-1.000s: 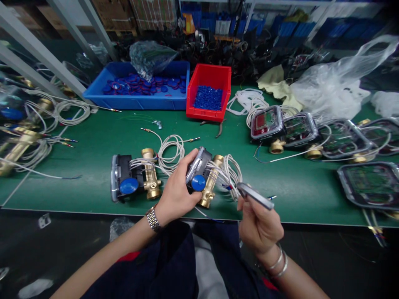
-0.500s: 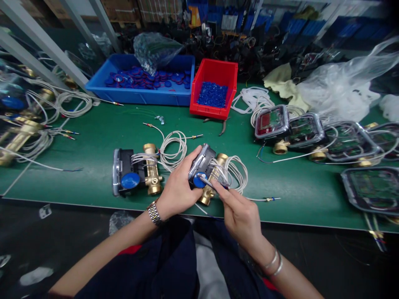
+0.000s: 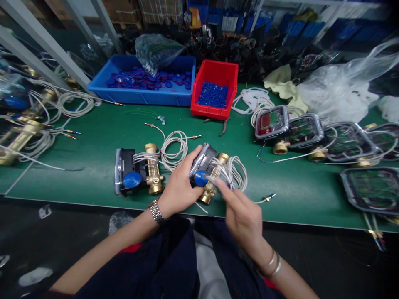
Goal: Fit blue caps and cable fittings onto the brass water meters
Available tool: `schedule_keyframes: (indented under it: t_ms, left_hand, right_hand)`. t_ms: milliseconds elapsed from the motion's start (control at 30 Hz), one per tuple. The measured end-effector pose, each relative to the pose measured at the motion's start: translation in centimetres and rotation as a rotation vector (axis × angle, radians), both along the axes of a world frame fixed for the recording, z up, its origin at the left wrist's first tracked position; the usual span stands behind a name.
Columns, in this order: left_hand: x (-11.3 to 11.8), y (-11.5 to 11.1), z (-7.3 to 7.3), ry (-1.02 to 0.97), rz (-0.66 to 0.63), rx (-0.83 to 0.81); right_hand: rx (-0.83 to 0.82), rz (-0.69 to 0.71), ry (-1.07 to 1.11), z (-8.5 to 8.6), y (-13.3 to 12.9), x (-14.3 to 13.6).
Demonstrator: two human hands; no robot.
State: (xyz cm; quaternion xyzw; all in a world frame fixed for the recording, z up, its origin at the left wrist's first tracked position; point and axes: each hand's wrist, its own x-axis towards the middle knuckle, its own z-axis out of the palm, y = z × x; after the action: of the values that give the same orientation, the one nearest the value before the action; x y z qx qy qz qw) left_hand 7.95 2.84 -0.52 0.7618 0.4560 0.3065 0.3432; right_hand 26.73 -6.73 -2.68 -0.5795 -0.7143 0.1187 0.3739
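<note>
My left hand (image 3: 181, 189) is closed around the black housing of a meter (image 3: 204, 160), which is tilted and has a clear cover, a round blue cap (image 3: 200, 178) and a brass pipe body. Its grey cable (image 3: 238, 174) lies coiled at its right. In my right hand (image 3: 243, 211) is a slim grey metal tool (image 3: 211, 177), its tip at the blue cap's right edge; most of it is hidden by the fingers, so its exact kind does not show. Left of my left hand, a second meter (image 3: 126, 170) lies on the bench, also with a blue cap and coiled cable.
A blue tray (image 3: 140, 97) of blue discs and a red bin (image 3: 212, 112) of small blue pieces stand at the back of the green bench (image 3: 93, 141). Several meters (image 3: 304, 131) line the right; brass-bodied ones (image 3: 23, 139) and cables crowd the left.
The tool in my right hand has tipped lower, toward the right edge of the blue cap. The held meter's cable end has swung upward. My left hand keeps its grip.
</note>
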Motion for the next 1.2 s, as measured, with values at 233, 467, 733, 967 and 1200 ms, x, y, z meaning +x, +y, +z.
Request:
schedule_keyframes:
  t_ms: [233,467,733,967,1200]
  left_hand:
    - [-0.1,0.0,0.0,-0.002,-0.003,-0.006]
    - [-0.1,0.1,-0.1,-0.004,-0.004,-0.010]
    - [-0.1,0.2,-0.1,-0.007,0.000,-0.010]
    - [-0.2,0.1,-0.2,-0.001,0.003,-0.008]
    - [-0.1,-0.4,-0.2,-0.007,0.042,-0.047]
  right_hand:
    - [0.253,-0.071,0.135,-0.4,-0.4,-0.3]
    - [0.181,-0.079,0.174,-0.5,-0.4,-0.6]
    - [0.061,-0.039,0.085,-1.0,-0.2,-0.6]
    - [-0.066,-0.050,-0.091,-1.0,-0.3,-0.9]
    - [-0.055,-0.097,0.126,0.6,0.4,-0.4]
